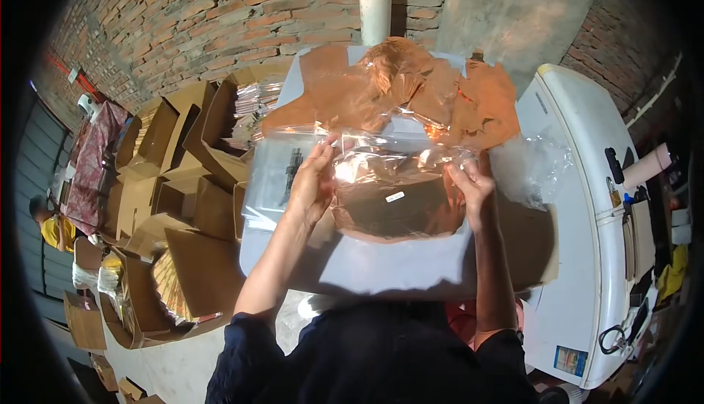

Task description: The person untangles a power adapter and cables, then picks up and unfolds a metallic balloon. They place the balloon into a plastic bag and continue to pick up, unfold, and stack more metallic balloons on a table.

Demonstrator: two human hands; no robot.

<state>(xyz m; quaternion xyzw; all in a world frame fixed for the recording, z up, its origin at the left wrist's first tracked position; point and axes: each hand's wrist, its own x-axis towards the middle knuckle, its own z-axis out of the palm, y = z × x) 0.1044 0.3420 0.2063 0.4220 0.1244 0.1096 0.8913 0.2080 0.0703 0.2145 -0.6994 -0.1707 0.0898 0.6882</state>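
Between my two hands is a clear plastic bag (359, 142) with a shiny copper-coloured, rounded piece (396, 217) in or under it; a small white label (394, 196) shows on its front. My left hand (315, 178) grips the bag's left side, fingers partly hidden behind the plastic. On the right edge my right hand (473, 182) is closed, thumb in front. Beneath lies a white table (352, 272). More copper-coloured sheets (330, 100), some crumpled, cover its far half. Flat clear bags (268, 177) with dark print lie left of my left hand.
Open cardboard boxes (143, 202) stand at left, several with folded fans (172, 283) or packets inside. Crumpled clear plastic (539, 166) lies right of my right hand. A white refrigerator (572, 257) is at right, a brick wall (257, 12) behind. A person in yellow (57, 232) is far left.
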